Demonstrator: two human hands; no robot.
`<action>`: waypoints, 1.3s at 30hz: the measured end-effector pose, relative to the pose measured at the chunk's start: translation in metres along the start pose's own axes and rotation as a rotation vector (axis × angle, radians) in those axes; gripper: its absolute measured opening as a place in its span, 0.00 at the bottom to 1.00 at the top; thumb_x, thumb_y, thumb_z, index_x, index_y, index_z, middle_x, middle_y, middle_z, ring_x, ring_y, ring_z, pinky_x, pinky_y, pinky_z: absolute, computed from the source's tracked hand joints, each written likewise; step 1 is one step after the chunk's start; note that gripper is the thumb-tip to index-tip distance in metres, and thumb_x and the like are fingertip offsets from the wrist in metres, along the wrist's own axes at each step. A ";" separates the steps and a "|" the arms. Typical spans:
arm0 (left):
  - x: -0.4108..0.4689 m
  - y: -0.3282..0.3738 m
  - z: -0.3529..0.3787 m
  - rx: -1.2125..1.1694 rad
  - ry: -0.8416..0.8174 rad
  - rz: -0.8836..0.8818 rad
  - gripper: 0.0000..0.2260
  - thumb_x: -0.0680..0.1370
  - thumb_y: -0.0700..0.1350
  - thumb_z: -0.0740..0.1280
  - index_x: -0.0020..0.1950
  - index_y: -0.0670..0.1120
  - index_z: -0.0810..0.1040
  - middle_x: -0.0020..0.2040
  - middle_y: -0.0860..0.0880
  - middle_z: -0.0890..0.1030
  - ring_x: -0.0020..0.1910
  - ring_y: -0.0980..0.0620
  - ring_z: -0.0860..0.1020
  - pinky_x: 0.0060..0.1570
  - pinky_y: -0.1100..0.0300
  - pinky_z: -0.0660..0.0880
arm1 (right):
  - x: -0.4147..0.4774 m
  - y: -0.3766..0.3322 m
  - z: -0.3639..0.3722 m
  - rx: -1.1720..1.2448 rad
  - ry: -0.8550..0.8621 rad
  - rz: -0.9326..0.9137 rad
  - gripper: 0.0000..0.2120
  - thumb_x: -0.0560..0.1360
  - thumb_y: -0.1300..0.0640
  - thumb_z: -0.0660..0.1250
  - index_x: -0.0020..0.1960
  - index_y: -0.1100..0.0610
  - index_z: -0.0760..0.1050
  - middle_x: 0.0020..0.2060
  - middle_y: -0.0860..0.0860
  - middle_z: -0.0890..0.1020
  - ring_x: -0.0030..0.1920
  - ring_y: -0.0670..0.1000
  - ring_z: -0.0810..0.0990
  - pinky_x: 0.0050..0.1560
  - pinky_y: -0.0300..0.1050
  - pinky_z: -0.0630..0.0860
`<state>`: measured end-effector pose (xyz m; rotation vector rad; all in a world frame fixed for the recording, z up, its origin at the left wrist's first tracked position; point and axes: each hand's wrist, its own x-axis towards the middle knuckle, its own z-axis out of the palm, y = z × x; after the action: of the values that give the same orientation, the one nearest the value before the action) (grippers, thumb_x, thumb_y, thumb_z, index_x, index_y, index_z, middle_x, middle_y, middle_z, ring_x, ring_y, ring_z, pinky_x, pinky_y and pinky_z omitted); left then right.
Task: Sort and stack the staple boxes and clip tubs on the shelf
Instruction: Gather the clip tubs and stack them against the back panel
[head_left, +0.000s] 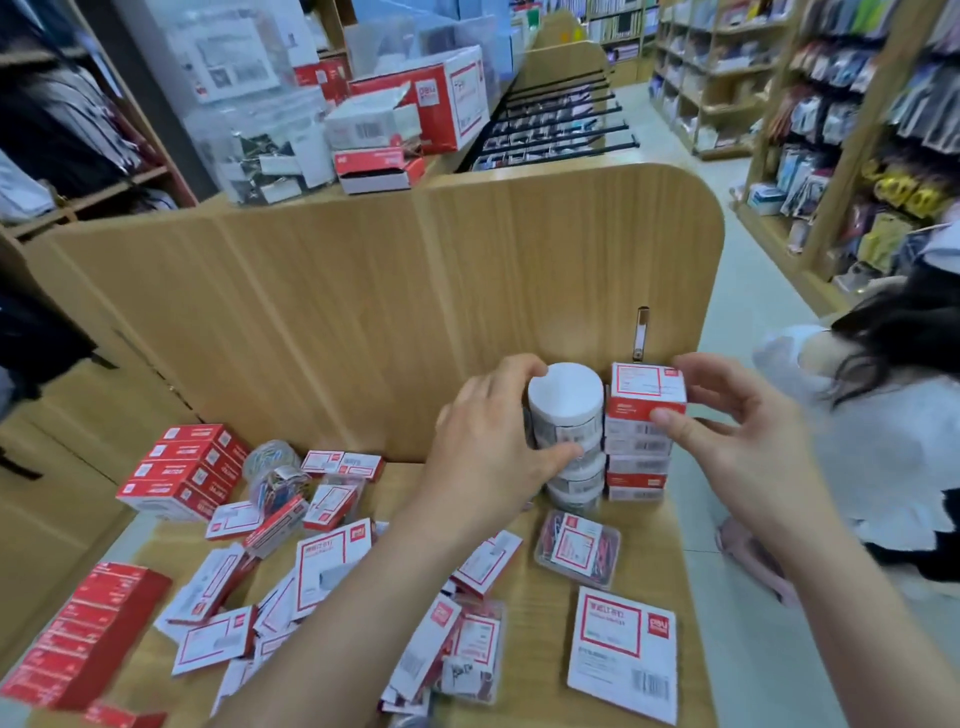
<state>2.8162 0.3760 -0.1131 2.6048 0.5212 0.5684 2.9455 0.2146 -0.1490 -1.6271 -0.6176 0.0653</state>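
Left hand (498, 447) fingers wrapped around stacked round tubs (566, 415); right hand (727, 431) fingers pinching top box (647, 389) of adjacent stack, on shelf (644, 551).

Tubs (567, 410): white lids, barcode labels. Staple boxes (644, 395): red and white, red-bordered labels. Shelf (550, 597): light wood grain. Divider panel (389, 291): same.

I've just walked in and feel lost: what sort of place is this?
Most likely a stationery shop. Aisle shelves hang full of packaged goods, a wooden display shelf is strewn with red-and-white staple boxes, and both hands are stacking clip tubs.
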 end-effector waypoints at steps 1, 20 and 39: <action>0.001 0.001 0.002 0.015 -0.005 -0.001 0.27 0.68 0.55 0.76 0.60 0.56 0.66 0.56 0.57 0.75 0.57 0.53 0.71 0.56 0.51 0.69 | -0.001 0.003 0.002 0.010 0.000 -0.004 0.19 0.69 0.63 0.75 0.56 0.50 0.76 0.48 0.43 0.83 0.53 0.43 0.80 0.55 0.51 0.78; 0.006 -0.008 0.021 0.100 0.043 0.031 0.30 0.64 0.57 0.77 0.57 0.56 0.63 0.40 0.63 0.67 0.44 0.61 0.64 0.57 0.58 0.61 | -0.006 0.025 0.011 -0.229 0.056 -0.242 0.28 0.69 0.66 0.74 0.67 0.54 0.72 0.53 0.49 0.75 0.52 0.36 0.76 0.50 0.27 0.75; -0.011 -0.042 0.018 -0.085 -0.062 -0.211 0.30 0.67 0.47 0.77 0.62 0.57 0.63 0.57 0.56 0.76 0.53 0.53 0.75 0.47 0.60 0.70 | -0.046 0.017 0.020 -0.343 0.260 -0.232 0.29 0.68 0.59 0.74 0.65 0.54 0.66 0.55 0.49 0.67 0.51 0.37 0.69 0.50 0.41 0.72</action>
<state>2.8041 0.4006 -0.1512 2.4402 0.7240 0.4300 2.9045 0.2127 -0.1822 -1.8411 -0.6343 -0.4369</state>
